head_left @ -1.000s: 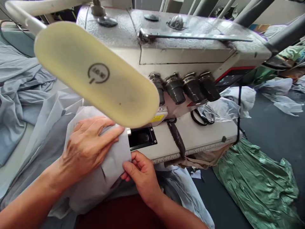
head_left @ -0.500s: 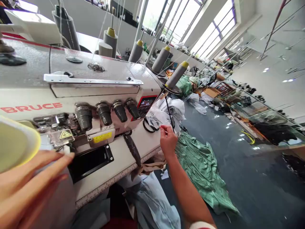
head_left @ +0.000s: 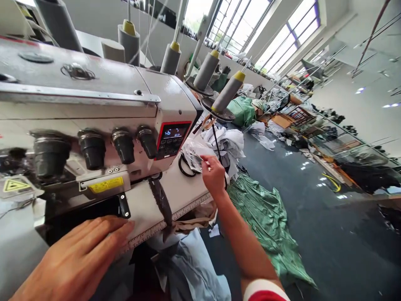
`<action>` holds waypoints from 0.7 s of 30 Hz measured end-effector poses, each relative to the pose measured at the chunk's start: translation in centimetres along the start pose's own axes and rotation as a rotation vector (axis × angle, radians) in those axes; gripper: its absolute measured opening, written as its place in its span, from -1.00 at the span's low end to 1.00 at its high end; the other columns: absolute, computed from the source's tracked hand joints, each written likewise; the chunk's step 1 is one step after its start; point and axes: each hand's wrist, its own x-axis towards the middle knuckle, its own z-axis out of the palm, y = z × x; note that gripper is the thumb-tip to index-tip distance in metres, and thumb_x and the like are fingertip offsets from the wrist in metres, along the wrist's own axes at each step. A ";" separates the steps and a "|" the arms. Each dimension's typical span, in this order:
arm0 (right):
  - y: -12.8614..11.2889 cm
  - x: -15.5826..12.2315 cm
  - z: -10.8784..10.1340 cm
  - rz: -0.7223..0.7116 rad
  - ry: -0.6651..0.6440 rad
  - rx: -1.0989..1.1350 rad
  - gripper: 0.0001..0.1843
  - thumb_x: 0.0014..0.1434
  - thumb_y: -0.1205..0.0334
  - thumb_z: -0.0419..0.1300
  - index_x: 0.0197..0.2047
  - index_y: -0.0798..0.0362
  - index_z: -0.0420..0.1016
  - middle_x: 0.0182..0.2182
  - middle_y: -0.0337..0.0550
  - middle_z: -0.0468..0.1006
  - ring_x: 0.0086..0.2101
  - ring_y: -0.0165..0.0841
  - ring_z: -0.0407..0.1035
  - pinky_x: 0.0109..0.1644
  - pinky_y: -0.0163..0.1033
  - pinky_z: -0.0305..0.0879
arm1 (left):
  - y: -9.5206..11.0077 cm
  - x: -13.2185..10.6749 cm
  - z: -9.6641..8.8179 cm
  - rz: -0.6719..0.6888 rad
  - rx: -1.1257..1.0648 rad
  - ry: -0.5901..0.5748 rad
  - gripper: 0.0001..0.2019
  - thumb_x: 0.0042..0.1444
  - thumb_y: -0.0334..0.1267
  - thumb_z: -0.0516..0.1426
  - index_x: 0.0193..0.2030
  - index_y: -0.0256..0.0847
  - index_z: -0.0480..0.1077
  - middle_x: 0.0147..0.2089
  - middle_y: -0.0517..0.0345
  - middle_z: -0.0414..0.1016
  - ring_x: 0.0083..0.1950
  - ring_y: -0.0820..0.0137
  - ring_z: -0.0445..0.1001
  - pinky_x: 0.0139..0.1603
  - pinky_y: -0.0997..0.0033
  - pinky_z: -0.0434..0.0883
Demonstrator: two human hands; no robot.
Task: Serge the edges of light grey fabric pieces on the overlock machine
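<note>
My left hand (head_left: 83, 253) lies with its fingers stretched out flat at the front edge of the sewing machine (head_left: 178, 97), beside the dark opening (head_left: 78, 215) in its bed. Farther right, my right hand (head_left: 214, 173) is closed in a pinch over the end of the table. Whatever sits between its fingertips is too small to make out. Just left of these fingers lie a black ring-shaped handle (head_left: 184, 168) and a crumpled clear plastic bag (head_left: 196, 148). Light blue fabric (head_left: 188, 267) hangs below the table edge, and pale cloth (head_left: 19, 242) rests left of my left hand.
Grey thread cones (head_left: 227, 94) stand behind the machine. A dark strip (head_left: 161, 200) hangs over the ruler-marked table edge (head_left: 184, 211). White cloth (head_left: 230, 144) is heaped past the table, and green cloth (head_left: 260, 217) spreads over the floor.
My left hand has moved right and down, from near the needle area to the table's front edge. The view has shifted right; my right hand stays near the black handle, still pinched.
</note>
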 end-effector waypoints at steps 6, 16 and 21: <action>-1.7 -9.0 -1.3 0.068 0.053 0.071 -0.79 0.33 0.23 0.01 -0.12 0.04 0.45 -0.23 -0.12 0.56 -0.22 -0.32 0.45 -0.15 -0.27 0.36 | 1.8 0.9 1.9 0.108 -0.112 0.007 -0.62 0.33 -0.38 -0.18 -0.11 -0.08 0.46 -0.22 0.28 0.54 -0.19 0.55 0.46 -0.05 0.58 0.31; 0.8 -18.7 0.2 0.148 -0.339 -0.048 -0.80 0.13 0.39 0.14 -0.45 0.00 0.53 -0.59 -0.19 0.51 -0.53 -0.32 0.41 -0.40 -0.32 0.23 | 2.4 -3.8 2.1 0.112 -0.156 -0.292 -0.53 0.17 -0.50 -0.11 0.07 0.07 0.36 -0.05 0.34 0.53 -0.05 0.47 0.49 0.03 0.53 0.38; -0.2 -19.0 -0.9 0.151 -0.352 -0.045 -0.78 0.26 0.25 0.07 -0.29 0.06 0.54 -0.27 0.04 0.56 -0.16 -0.16 0.42 -0.01 -0.10 0.26 | 3.2 -3.7 1.4 0.080 -0.172 -0.245 -0.54 0.18 -0.53 -0.12 0.05 0.04 0.36 -0.08 0.29 0.53 -0.07 0.47 0.49 0.03 0.53 0.36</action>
